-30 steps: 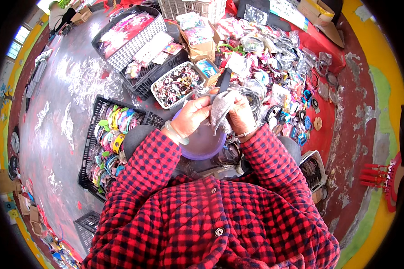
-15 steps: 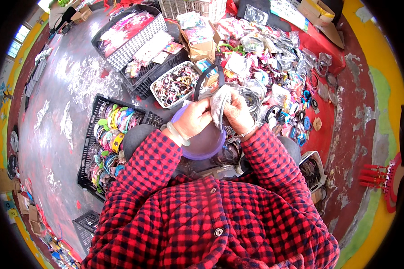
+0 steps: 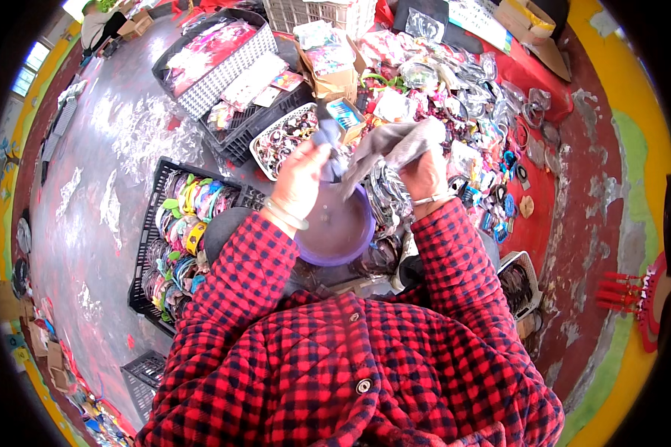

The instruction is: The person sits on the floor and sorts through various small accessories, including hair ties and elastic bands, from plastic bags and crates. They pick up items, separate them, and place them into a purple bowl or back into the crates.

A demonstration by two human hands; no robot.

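Over a purple basin (image 3: 367,237) with dull liquid in it, my hands are held apart. My left hand (image 3: 300,182) pinches a dark headband (image 3: 328,140) with a blue-grey part, smeared by motion. My right hand (image 3: 426,177) grips a grey cloth (image 3: 384,143) that droops toward the basin's far right side. Beside the basin, under the right hand, lie hair hoops in clear wrapping (image 3: 388,195). A white basket of small hair ties (image 3: 283,141) stands just beyond my left hand.
At left stands a black crate of colourful headbands (image 3: 190,223). Crates of packaged goods (image 3: 216,67) and a cardboard box (image 3: 337,88) are ahead. A wide heap of hair accessories (image 3: 455,127) covers the red sheet at right. A person (image 3: 97,28) sits far left.
My hands have drawn apart, left hand leftward with the headband, right hand rightward with the grey cloth. The cloth has come away from the headband.
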